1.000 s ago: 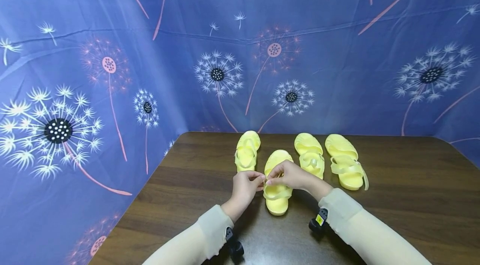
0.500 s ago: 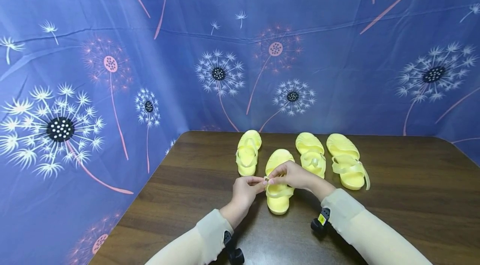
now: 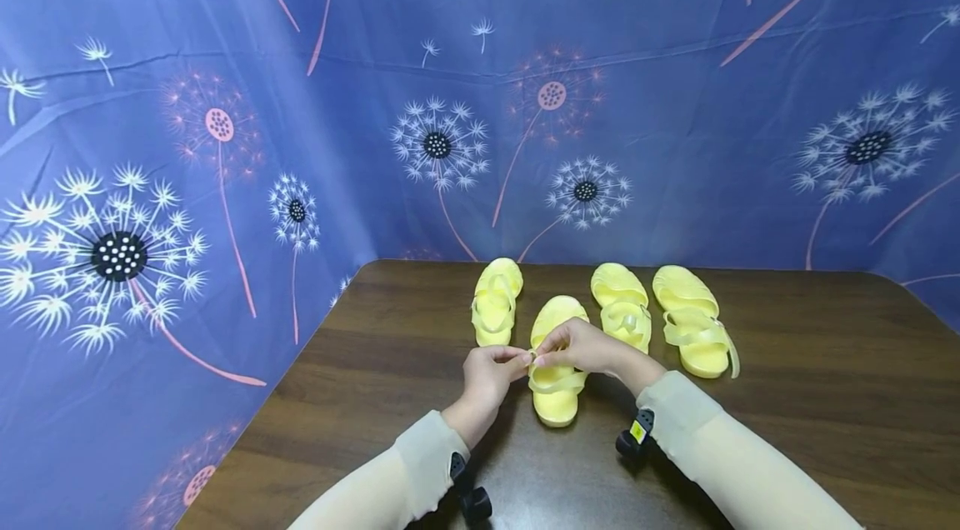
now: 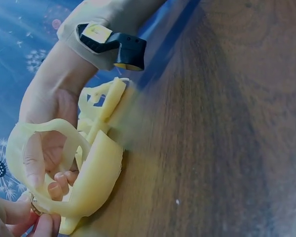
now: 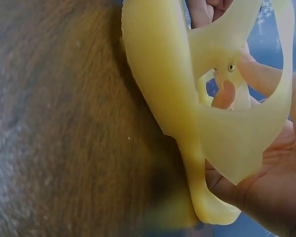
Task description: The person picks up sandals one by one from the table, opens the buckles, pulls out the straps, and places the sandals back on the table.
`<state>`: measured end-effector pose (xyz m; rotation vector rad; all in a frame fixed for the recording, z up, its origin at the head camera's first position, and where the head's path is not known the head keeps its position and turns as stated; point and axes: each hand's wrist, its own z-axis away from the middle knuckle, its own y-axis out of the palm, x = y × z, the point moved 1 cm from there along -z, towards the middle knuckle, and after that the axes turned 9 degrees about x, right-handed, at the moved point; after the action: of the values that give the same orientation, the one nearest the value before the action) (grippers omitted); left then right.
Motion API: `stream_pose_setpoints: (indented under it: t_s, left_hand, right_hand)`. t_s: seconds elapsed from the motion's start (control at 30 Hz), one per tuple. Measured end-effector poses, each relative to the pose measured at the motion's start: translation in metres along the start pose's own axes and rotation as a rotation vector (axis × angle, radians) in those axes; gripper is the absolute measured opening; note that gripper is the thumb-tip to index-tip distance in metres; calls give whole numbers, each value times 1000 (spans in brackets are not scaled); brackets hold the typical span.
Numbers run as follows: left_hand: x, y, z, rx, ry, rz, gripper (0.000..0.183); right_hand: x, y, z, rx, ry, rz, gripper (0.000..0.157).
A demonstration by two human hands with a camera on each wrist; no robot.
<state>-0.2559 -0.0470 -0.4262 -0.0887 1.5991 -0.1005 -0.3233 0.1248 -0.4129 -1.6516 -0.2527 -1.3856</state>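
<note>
A yellow sandal stands on the table in the middle of the head view, toe pointing away from me. Both hands meet at the left side of its strap. My left hand pinches the strap end by a small metal buckle, seen in the left wrist view. From the other side my right hand pinches the strap, thumb and forefinger close to the left fingertips. In the left wrist view the strap loops up above the sole. A small metal rivet shows in the right wrist view.
One more yellow sandal stands behind my left hand. Two others, a nearer sandal and a farther sandal with a loose strap end, stand to the right. A blue dandelion-print cloth hangs behind the brown table.
Both hands stay at the same strap. The fingertips shift slightly, and the small ring-like bit seen between them half a second ago is now mostly covered. The sandals stay where they were.
</note>
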Motion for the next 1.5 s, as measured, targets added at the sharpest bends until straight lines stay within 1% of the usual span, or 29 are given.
stream_pose_setpoints:
  t_s: [0.1, 0.13, 0.23, 0.33, 0.47, 0.6, 0.73, 0.9, 1.0, 1.07, 1.13, 1.27, 1.37, 1.5]
  left_hand:
    - [0, 1, -2, -2, 31, 9, 11]
    - [-1, 2, -3, -4, 46, -2, 11]
    - [-1, 2, -4, -13, 74, -66, 10]
    - [-1, 0, -5, -27, 80, -121, 10]
    - [-1, -1, -6, -31, 53, -92, 10]
    - [-3, -1, -9, -28, 58, -72, 10]
    - [-5, 0, -12, -29, 73, -95, 10]
    - [-8, -1, -13, -3, 76, -99, 13]
    - [-11, -5, -12, 20, 65, -66, 15]
    - [-12, -9, -11, 22, 62, -62, 17]
    - [-13, -12, -10, 13, 65, -80, 18]
    - [-12, -18, -8, -2, 72, -152, 17]
    - [-11, -18, -6, 13, 65, -199, 15]
    - [-12, -14, -6, 42, 67, -278, 14]
  right_hand:
    - [2, 1, 0, -13, 1, 1, 20]
    - [2, 1, -1, -15, -4, 0, 19]
    - [3, 5, -1, -23, -12, -8, 18]
    - [3, 8, -3, -18, -15, -21, 19]
    - [3, 9, -4, -18, -17, -23, 18]
    - [3, 6, -5, -29, -6, -9, 18]
    - [4, 6, -5, -24, 3, -10, 18]
    - [3, 7, -4, -19, 0, -21, 19]
    - [2, 7, -3, -15, 2, -22, 22]
    - [2, 6, -1, -18, 10, -24, 24]
    - [2, 4, 1, -22, 20, -35, 27]
    - [0, 0, 4, -28, 43, -60, 31]
    - [-1, -1, 4, -24, 50, -73, 32]
    - [-2, -1, 4, -7, 42, -105, 32]
